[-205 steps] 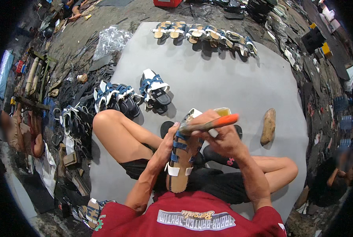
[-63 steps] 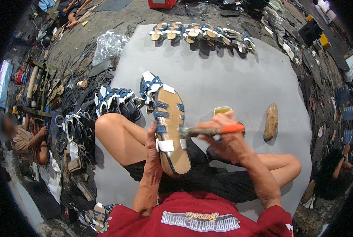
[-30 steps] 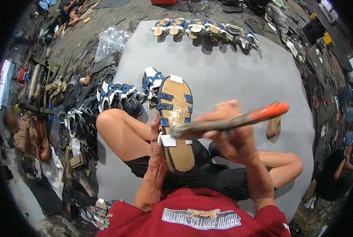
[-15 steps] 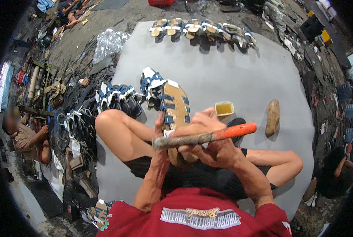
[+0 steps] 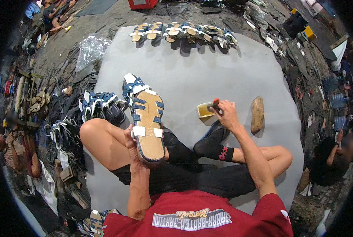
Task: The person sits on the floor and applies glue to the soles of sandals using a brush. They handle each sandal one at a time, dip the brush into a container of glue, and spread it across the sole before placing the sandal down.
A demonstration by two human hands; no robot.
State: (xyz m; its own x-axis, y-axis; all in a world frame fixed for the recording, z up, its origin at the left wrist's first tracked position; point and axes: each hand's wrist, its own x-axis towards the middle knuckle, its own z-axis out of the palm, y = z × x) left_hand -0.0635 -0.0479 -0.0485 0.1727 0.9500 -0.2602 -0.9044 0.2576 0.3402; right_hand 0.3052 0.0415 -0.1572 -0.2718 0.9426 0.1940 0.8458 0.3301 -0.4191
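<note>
1. Head view: left of the tub (image 5: 206,118), the left hand (image 5: 134,151) is curled around a sandal (image 5: 150,122), gripping its edges, tan face up.
2. At the tub's right edge, the right hand (image 5: 227,113) is closed round an orange-ended brush (image 5: 216,102).
3. An elongated block (image 5: 257,115) lies right of the tub.

Grey sheet (image 5: 176,75), sandals (image 5: 174,31) along its far edge, tub (image 5: 205,115), brown block (image 5: 257,115)

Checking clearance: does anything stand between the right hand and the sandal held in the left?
Only the container of yellowish contents: it sits just left of the right hand and its brush, on the side toward the sandal. Nothing else visible stands directly between them.
</note>
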